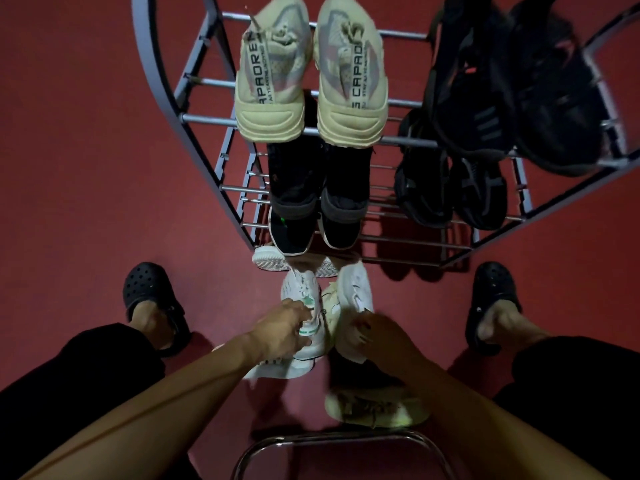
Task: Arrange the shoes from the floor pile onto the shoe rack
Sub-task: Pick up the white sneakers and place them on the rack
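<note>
A tiered shoe rack [207, 117] of grey metal tubes with curved side frames fills the upper half of the frame. On its top bars rest two cream knit sneakers [311, 71] with chunky ribbed soles and printed heel straps; to their right, in the upper right of the frame, lie blurred black shoes [519, 98]. Lower tiers hold black sneakers [318, 188] at centre and black strappy sandals [450, 188] to the right.

At lower centre, on the smooth dark-red floor [86, 150], lies the pile: a white mesh sneaker with green accents [301, 296] and a second white sneaker [356, 289] beside it. The left hand [280, 330] curls its fingers round the collar of the green-accented one; the right hand [377, 336] pinches the heel edge of the other. Below them a pale yellow knit sneaker [374, 407] lies on its side. Perforated black clogs [149, 289] cover the person's feet at both sides. A shiny chrome tube [329, 439] curves along the bottom edge.
</note>
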{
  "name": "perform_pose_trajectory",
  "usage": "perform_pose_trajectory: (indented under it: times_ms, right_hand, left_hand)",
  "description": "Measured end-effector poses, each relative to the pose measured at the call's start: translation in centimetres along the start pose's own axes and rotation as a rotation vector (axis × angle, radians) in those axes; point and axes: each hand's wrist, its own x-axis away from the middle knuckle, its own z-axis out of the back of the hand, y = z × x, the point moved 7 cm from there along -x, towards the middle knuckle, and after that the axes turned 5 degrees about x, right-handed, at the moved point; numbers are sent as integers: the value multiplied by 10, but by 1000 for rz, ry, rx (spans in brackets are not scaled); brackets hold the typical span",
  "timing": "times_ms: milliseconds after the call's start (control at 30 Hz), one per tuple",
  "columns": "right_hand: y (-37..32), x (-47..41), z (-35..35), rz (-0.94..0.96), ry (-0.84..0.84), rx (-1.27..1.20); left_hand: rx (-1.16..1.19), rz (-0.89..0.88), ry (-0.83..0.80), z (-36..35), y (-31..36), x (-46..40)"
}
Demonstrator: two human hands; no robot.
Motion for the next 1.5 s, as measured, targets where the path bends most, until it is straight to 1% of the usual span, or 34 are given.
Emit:
perform_pose_trajectory:
  times_ms: [67, 133, 167, 267, 400, 467, 567, 633, 733, 800, 933, 1167, 1367, 1500]
  right_hand:
    - [-12, 2, 4, 11, -25, 24]
    - [-24, 6, 1, 33, -74, 18]
    - [-27, 5, -3, 60, -93, 29]
    - [-41, 1, -1, 138, -65, 33]
    - [-42, 4, 13, 153, -62, -49]
    - [-37, 7, 20, 136, -107, -51]
    - [-42, 16, 35, 152, -170, -112]
    - [-50, 23, 49, 157, -161, -70]
    - [-64, 41, 76, 228, -38, 32]
    - [-65, 56, 85, 215, 28, 59]
    - [-63, 91, 105, 222, 121, 61]
    - [-57, 142, 142, 291, 269, 170]
    - [-41, 158, 160, 328, 424, 212]
    - [-22, 146, 153, 340, 453, 270]
  left_hand:
    - [-25, -13, 44, 3, 1, -1]
    - [-23, -51, 48, 1, 0, -1]
    - [-20, -76, 24, 0, 1, 0]
    - [37, -140, -59, -4, 11, 4]
    - [136, -106, -29, 8, 22, 12]
    - [166, -67, -17, 16, 26, 17]
    - [154, -38, -13, 31, 38, 29]
    - [117, -25, -6, 42, 49, 37]
    - [80, -77, -2, 54, 76, 47]
    - [21, -105, 3, 60, 98, 52]
    - [-111, -192, 36, 66, 143, 64]
    - [-205, -284, 108, 72, 204, 73]
    - [-251, -367, 180, 69, 227, 62]
    - [-301, -375, 197, 58, 223, 39]
